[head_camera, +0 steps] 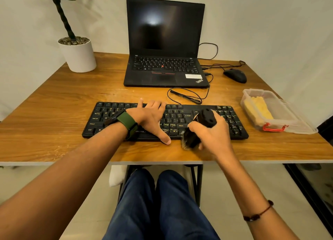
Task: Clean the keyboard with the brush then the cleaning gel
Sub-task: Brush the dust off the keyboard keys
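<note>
Keyboard, black and dusty, is lying on the bench, being pinned by the flat, open left hand; a black brush is being gripped by the right hand. Yellow gel is sitting in an uncovered clear container.

Both arms reach forward. The left hand lies flat, fingers spread. The right hand looks curled tight, gripping.

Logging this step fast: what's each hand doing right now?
Left hand: open, flat on the keyboard.
Right hand: closed around the brush.
</note>
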